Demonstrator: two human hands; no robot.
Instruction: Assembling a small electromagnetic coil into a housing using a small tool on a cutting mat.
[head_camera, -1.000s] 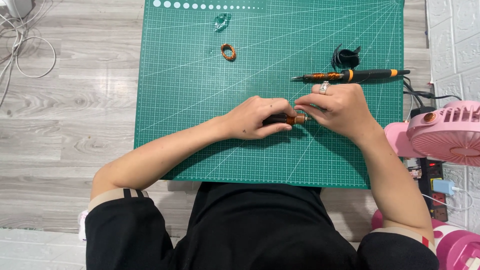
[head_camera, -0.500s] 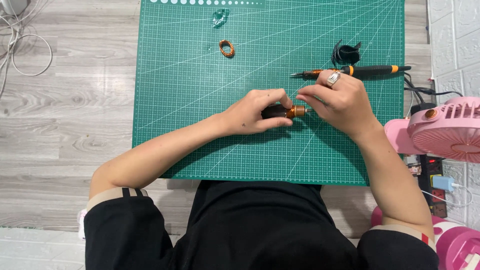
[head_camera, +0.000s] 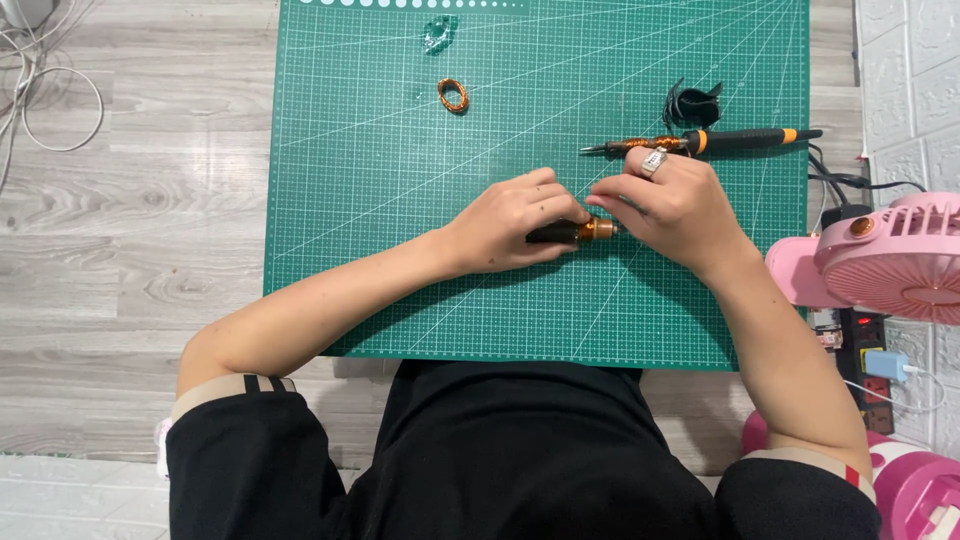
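My left hand (head_camera: 510, 220) grips a short dark rod with copper wire wound at its right end (head_camera: 578, 231), held low over the green cutting mat (head_camera: 380, 250). My right hand (head_camera: 672, 205), with a ring on one finger, has its fingertips pinched together at the copper end of the rod; what they pinch is too small to see. Just beyond my right hand lies a black and orange soldering iron (head_camera: 720, 140), tip pointing left.
A small copper wire coil (head_camera: 452, 95) and a clear crumpled scrap (head_camera: 438, 32) lie at the mat's far side. A black clip (head_camera: 692, 103) sits by the iron. A pink fan (head_camera: 880, 265) and a power strip (head_camera: 868, 345) stand at the right. White cable (head_camera: 45, 90) lies at the far left.
Both hands have stayed together on the rod, with small finger shifts at its copper end. The view has drifted slightly, so the mat sits a little higher in the picture.
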